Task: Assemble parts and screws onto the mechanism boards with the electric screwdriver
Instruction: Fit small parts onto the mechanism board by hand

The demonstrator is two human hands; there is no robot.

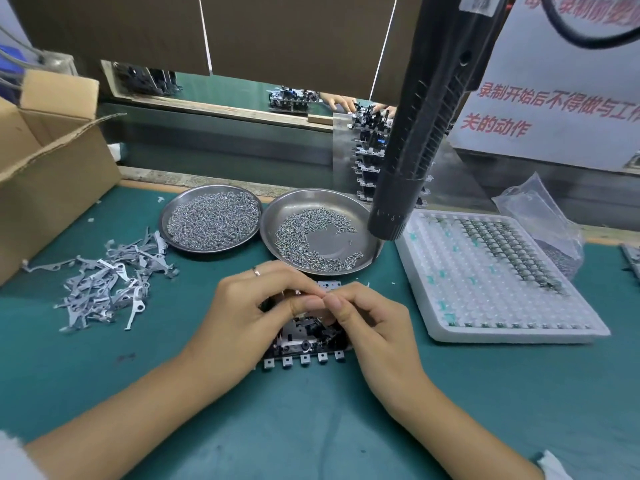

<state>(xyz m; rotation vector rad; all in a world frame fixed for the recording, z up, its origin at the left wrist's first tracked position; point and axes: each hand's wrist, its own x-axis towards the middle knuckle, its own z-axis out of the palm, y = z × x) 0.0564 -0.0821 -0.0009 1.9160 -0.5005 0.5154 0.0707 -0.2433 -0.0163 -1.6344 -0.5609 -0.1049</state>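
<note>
A metal mechanism board [304,344] with a row of square tabs on its near edge lies on the green mat in front of me. My left hand [249,306], with a ring on one finger, and my right hand [367,320] meet above it, fingertips pinching together over a small part that the fingers hide. The black electric screwdriver [415,133] hangs from above, its tip over the right dish, with neither hand on it.
Two steel dishes hold screws: a full left dish [166,216] and a part-filled right dish [325,244]. Loose grey metal levers [104,285] lie at left, beside a cardboard box [45,174]. A white foam tray [491,282] of small parts sits right. Stacked boards [367,150] stand behind.
</note>
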